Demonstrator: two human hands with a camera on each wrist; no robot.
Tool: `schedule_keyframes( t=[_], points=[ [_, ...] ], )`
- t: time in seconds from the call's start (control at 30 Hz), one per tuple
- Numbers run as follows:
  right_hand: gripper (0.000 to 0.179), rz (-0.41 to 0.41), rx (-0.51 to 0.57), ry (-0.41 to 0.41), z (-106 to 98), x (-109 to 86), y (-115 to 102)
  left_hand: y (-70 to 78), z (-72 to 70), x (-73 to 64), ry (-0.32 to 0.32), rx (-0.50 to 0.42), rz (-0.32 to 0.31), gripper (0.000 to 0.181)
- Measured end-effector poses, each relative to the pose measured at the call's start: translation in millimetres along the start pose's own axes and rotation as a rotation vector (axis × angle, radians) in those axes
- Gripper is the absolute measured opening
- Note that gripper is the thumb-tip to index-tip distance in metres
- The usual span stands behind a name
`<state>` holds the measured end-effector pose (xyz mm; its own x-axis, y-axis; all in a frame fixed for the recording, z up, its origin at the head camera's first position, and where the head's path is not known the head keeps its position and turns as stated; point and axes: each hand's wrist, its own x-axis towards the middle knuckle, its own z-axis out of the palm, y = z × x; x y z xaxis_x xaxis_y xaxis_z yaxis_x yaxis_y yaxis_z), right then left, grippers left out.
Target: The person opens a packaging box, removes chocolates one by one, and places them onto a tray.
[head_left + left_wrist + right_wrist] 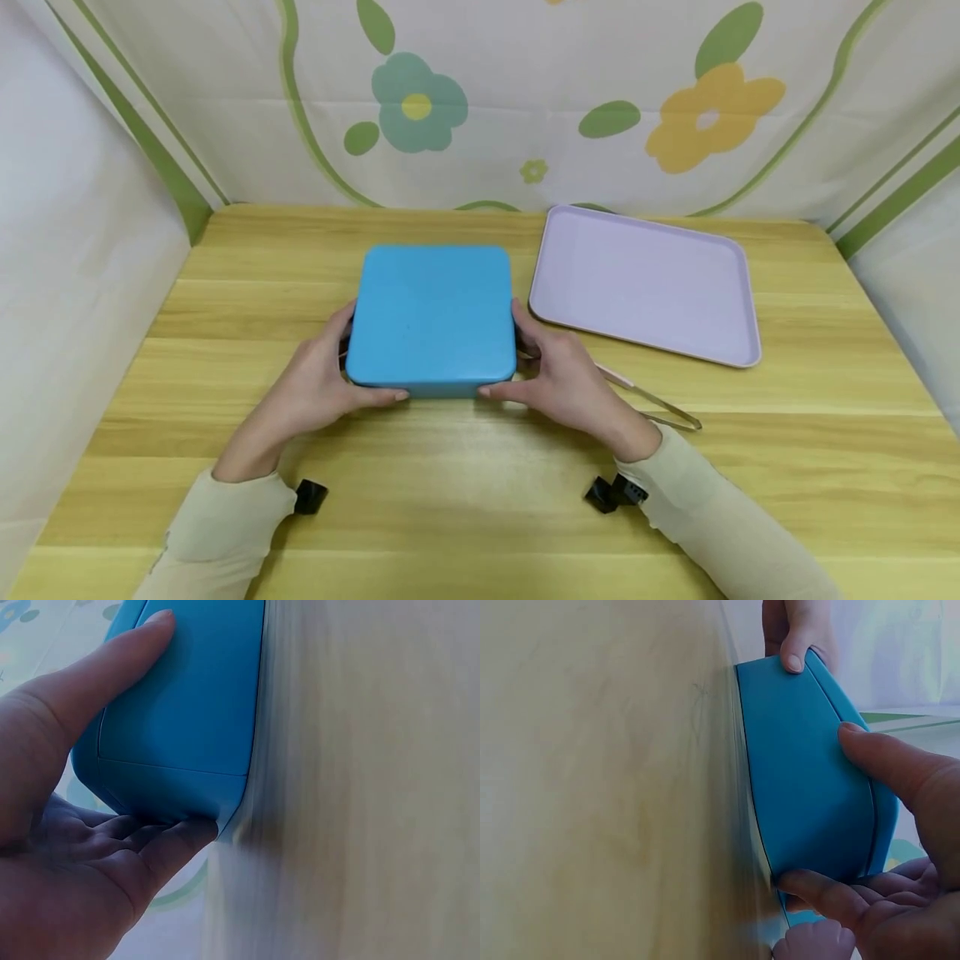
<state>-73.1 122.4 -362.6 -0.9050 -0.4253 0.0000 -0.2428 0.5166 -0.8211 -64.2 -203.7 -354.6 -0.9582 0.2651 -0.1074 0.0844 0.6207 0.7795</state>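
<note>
A blue box [433,317] with rounded corners and a fitted lid sits flat, near the middle of the wooden table. My left hand [315,387] grips its left side, thumb along the front face and fingers around the side. On the opposite side my right hand [566,387] holds it the same way. In the left wrist view the fingertips [184,844] reach the box's lower edge. The right wrist view shows the right thumb [889,761] at the lid seam. What is inside the box is hidden by the lid.
A pale purple tray [648,283] lies at the back right, close to the right hand. Metal tongs [675,414] lie partly hidden beneath the right hand and wrist. A flower-patterned cloth [525,100] hangs behind the table [450,500].
</note>
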Motion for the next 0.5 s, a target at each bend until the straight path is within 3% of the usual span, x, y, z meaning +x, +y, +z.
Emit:
schedule_keyframes(
  t=[0.5],
  points=[
    [0.122, -0.002, 0.102, 0.016, -0.1, 0.0, 0.2, 0.8, -0.3, 0.5, -0.008, 0.003, 0.006, 0.134]
  ],
)
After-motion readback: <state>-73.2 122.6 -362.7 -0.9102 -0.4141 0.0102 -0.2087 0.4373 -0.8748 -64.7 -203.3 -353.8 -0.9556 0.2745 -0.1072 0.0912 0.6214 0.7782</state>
